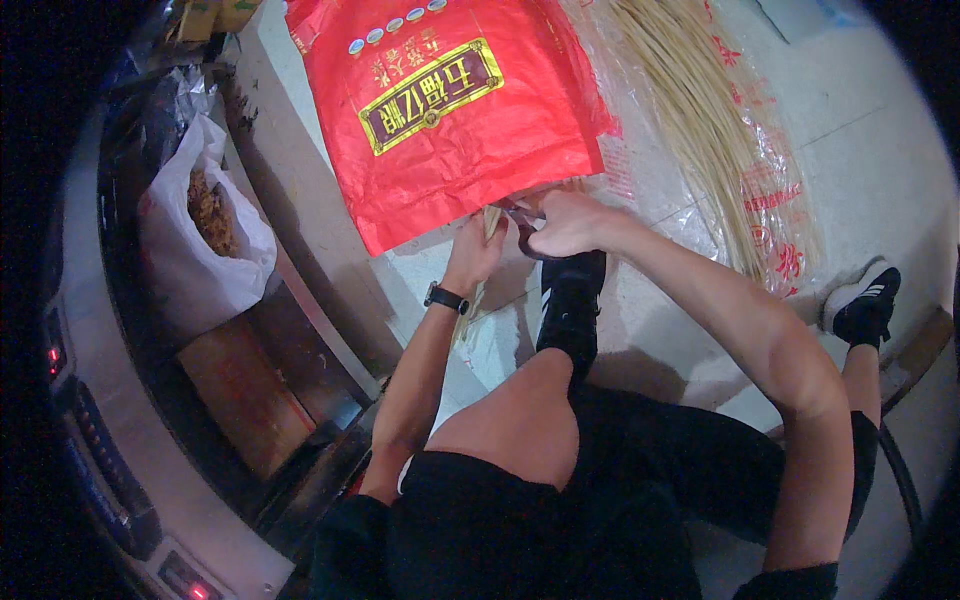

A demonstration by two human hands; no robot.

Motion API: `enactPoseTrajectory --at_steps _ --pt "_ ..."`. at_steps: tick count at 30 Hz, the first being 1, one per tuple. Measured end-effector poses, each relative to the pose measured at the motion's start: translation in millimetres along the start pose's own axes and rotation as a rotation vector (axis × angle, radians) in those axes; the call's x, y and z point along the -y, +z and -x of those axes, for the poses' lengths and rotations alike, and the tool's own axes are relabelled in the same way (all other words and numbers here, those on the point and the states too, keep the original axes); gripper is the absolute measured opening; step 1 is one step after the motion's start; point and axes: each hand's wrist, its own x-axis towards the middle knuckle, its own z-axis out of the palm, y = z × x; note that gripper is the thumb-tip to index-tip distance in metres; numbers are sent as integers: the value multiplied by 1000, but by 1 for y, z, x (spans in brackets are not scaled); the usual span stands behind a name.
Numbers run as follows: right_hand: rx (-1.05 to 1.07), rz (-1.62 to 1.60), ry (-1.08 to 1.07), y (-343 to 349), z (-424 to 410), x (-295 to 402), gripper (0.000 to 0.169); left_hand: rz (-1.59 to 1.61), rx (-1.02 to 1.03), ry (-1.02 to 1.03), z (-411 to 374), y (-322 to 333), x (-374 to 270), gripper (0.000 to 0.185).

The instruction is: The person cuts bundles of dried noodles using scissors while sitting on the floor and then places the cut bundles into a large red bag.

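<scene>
My left hand [474, 253], with a dark watch on the wrist, is closed around a small bundle of pale dried strands [491, 219] that look like dried noodles. Their ends hang out below the hand over the floor. My right hand [571, 223] grips dark-handled scissors [531, 244] close beside the bundle. The scissors' blades are partly covered by the hand and the sack edge, so whether they touch the strands is unclear. Just beyond both hands lies a large red woven sack [480, 165] with printed writing; its near edge overhangs the fingers.
A long heap of similar strands [697, 142] rests on clear printed plastic wrap [776, 202] on the tiled floor [847, 172]. At left, a shelf holds a white bag [247, 262] of brown dried food and a cardboard box [240, 390]. My shoe [571, 300] stands below the right hand.
</scene>
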Motion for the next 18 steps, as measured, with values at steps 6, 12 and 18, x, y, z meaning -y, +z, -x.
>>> enactPoseTrajectory --at_steps 6,12,18 --pt "19 24 -14 -25 17 15 60 24 -13 2 1 1 -25 25" --pt "13 -80 135 -13 31 13 53 -7 93 -66 0 -11 -23 23" --pt "185 -98 60 -40 35 17 61 31 61 -18 8 -5 -40 29"
